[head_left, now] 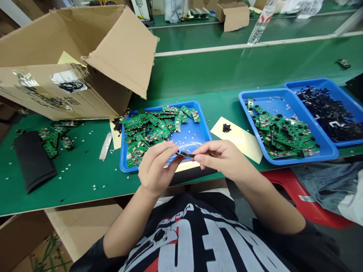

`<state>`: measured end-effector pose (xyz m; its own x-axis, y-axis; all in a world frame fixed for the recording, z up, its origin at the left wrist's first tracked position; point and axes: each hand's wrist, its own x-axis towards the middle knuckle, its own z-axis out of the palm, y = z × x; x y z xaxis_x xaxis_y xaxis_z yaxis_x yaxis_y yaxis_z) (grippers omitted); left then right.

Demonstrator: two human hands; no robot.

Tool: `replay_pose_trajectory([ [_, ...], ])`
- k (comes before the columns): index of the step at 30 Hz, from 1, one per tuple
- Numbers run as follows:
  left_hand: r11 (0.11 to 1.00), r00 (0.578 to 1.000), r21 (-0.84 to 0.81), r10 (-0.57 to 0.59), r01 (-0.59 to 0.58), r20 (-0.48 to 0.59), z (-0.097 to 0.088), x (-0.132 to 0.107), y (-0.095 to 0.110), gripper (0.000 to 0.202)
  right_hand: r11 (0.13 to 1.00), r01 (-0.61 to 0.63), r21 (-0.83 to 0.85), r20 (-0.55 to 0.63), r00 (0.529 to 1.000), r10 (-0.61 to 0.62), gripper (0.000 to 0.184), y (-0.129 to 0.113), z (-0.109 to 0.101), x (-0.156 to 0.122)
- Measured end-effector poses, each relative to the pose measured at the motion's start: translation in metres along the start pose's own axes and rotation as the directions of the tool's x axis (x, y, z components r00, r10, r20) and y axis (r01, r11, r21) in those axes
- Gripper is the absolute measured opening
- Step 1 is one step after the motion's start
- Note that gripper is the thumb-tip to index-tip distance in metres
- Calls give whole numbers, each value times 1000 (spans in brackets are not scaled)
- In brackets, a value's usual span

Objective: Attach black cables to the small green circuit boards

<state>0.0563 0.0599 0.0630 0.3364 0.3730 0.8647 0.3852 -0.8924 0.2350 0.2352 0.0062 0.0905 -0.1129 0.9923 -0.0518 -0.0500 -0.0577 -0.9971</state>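
Note:
My left hand (159,166) pinches a small circuit board (181,153), seen nearly edge-on, above the near edge of a blue tray (208,132). The fingers hide much of it. In my right hand (224,156) is a slim dark tool (191,155), perhaps tweezers, its tip meeting the board. Beneath the hands, the tray holds a heap of green circuit boards (153,126) and scattered tiny pale bits. Right of it, a black clump of small parts (226,128) lies on a cream paper sheet (241,145).
A second blue tray (330,151) holds more green boards; a third tray (360,113) behind it holds black parts. An open cardboard box (119,49) stands back left. Black foam (34,162) and loose boards lie left. A bottle (261,24) leans near the shelf edge.

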Motion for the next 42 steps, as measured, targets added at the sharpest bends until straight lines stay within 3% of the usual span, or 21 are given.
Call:
replay_pose_trajectory([
  [5, 998, 999, -48, -28, 27, -18, 1, 1, 2, 36, 990, -42, 136, 28, 999, 38, 21, 0, 4, 3],
  [8, 999, 999, -40, -31, 30, -21, 0, 1, 1, 33, 985, -70, 159, 60, 996, 62, 9, -1, 5, 4],
  [16, 995, 998, -96, 27, -22, 48, -3, 2, 1, 27, 986, -89, 143, 109, 991, 73, 9, 1, -1, 13],
  [21, 990, 996, -142, 3, 10, 93, 0, 1, 4, 25, 989, 114, -91, 0, 993, -115, 5, -1, 5, 9],
  [25, 948, 974, -249, -166, 200, 152, 2, -3, 11, 33, 868, 334, -367, -76, 920, -385, 5, -1, 9, 5],
  [29, 830, 891, -351, -337, 433, 304, -1, -1, 22, 29, 653, 452, -608, -70, 788, -612, 6, 4, 10, 6],
  [32, 624, 757, -432, -492, 651, 430, -5, 4, 28, 31, 486, 493, -722, 1, 703, -711, 8, 6, 8, 8],
  [35, 337, 598, -507, -589, 793, 544, -5, 7, 29, 32, 425, 481, -767, 58, 711, -700, 10, 5, 6, 7],
  [37, 218, 541, -528, -597, 820, 593, -6, 8, 28, 31, 396, 464, -792, 89, 730, -678, 11, 2, 4, 6],
  [39, 184, 510, -507, -579, 842, 636, -8, 10, 25, 31, 349, 451, -822, 120, 735, -667, 12, -1, 1, 5],
  [42, 218, 456, -403, -506, 889, 732, -14, 17, 20, 33, 272, 460, -845, 173, 717, -676, 14, -6, -5, 4],
])
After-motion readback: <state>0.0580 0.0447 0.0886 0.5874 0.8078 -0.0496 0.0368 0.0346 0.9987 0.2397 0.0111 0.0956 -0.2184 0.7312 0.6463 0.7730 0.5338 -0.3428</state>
